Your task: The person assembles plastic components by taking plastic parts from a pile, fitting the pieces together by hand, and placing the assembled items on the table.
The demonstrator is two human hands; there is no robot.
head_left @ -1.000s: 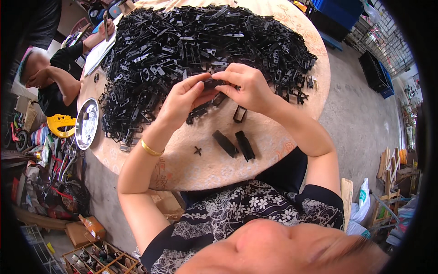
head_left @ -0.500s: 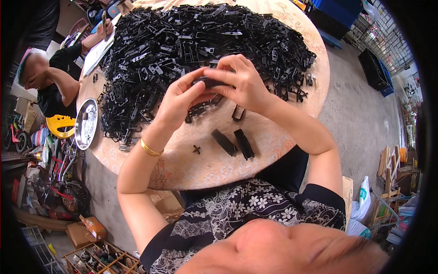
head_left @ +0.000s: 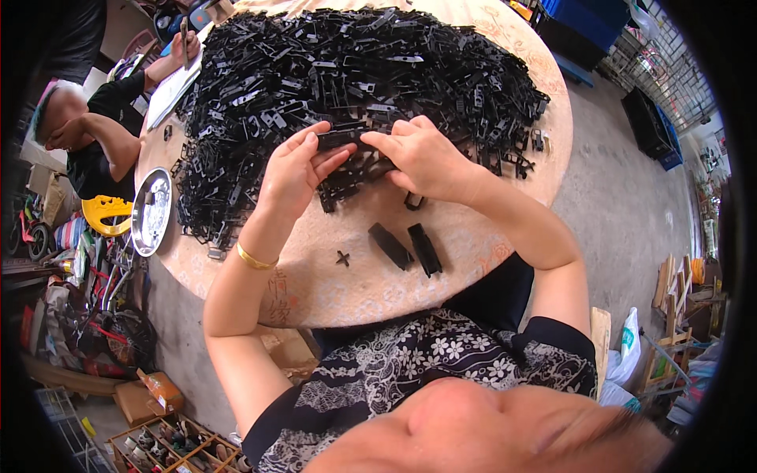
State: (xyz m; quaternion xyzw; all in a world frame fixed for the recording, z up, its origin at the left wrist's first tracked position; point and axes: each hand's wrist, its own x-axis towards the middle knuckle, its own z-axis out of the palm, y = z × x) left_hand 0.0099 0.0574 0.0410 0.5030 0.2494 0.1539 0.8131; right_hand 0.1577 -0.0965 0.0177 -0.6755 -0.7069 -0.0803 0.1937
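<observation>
A long black plastic piece (head_left: 341, 139) is held level over the near edge of a big heap of black plastic parts (head_left: 339, 71). My left hand (head_left: 298, 169) grips its left end between thumb and fingers. At the piece's right end, my right hand (head_left: 422, 160) has its fingers curled and pressed together; whether a small part is in them is hidden. Nearer to me, two longer black pieces (head_left: 391, 246) lie side by side on the round table (head_left: 331, 296). A small dark cross-shaped part (head_left: 343, 258) rests left of them. One black frame-like part (head_left: 413, 202) lies just below my right hand.
A round metal tray (head_left: 151, 213) sits at the table's left edge, near a yellow stool (head_left: 107, 214). Beyond it another person (head_left: 110, 130) leans on the table, holding a pen over paper (head_left: 172, 93). Dark crates (head_left: 650, 126) stand on the floor at right.
Both hands have come slightly lower and apart. The black piece, earlier mostly covered by my fingers, now shows between them. My right hand has turned and curled its fingers.
</observation>
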